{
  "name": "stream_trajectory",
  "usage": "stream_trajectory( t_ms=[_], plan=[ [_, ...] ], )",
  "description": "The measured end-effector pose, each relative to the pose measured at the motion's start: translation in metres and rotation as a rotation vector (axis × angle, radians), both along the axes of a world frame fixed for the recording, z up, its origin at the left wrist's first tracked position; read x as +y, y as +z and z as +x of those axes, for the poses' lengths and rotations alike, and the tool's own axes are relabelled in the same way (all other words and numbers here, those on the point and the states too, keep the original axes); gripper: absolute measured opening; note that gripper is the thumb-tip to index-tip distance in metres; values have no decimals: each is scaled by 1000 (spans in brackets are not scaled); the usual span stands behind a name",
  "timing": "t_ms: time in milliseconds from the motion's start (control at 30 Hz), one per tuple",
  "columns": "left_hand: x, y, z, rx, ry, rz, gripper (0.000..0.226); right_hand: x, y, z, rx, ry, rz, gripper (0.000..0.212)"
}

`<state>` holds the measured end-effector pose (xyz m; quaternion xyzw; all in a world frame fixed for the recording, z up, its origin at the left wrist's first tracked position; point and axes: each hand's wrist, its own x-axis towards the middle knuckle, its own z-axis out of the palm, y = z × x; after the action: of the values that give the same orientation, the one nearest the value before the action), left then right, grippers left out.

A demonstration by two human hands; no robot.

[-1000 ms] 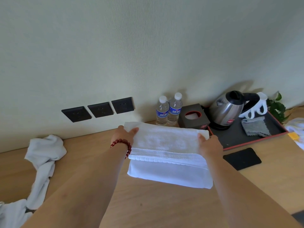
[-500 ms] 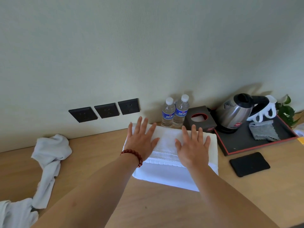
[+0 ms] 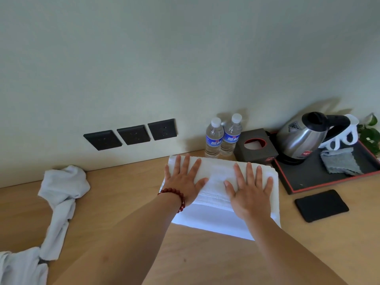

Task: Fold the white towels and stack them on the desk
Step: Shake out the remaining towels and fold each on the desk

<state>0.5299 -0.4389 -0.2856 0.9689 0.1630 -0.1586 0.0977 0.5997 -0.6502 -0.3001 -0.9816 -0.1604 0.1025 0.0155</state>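
You pressed both flat palms, left hand (image 3: 183, 180) and right hand (image 3: 249, 191), on the towel (image 3: 218, 175); sliding them outward risked skewing the fold toward the bottles (image 3: 223, 136).

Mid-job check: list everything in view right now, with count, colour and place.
folded towel: 1, white, desk centre
loose towel: 1, white, desk left
desk: 1, wood
sockets: 3, black, wall
bottles: 2, clear, behind folded towel
tissue box: 1, dark, beside bottles
tray: 1, black, right
kettle: 1, steel, on tray
cloth: 1, grey, on tray
pad: 1, black, before tray
plant: 1, green, far right
left hand: flat on folded towel
right hand: flat on folded towel
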Motion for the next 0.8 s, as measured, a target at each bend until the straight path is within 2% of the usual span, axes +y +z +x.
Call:
stream_trajectory(
  t_ms=[167, 233, 367, 500, 667, 800],
  plan=[
    [6, 9, -10, 20, -51, 41, 73, 2, 12, 2, 105, 4, -18, 72],
    [21, 16, -17, -3, -12, 93, 74, 7, 22, 7, 120, 1, -35, 70],
    [72, 33, -47, -92, 132, 222, 71, 27, 39, 2, -56, 41, 26, 64],
    [124, 35, -99, -94, 269, 321, 66, 72, 44, -29, -296, 248, 217, 57],
    [182, 24, -166, -60, 499, 300, 64, 140, 39, -91, -327, 551, 435, 40],
    [217, -5, -211, -24, 779, 286, 71, 173, 21, -145, -312, 724, 592, 32]
  ],
)
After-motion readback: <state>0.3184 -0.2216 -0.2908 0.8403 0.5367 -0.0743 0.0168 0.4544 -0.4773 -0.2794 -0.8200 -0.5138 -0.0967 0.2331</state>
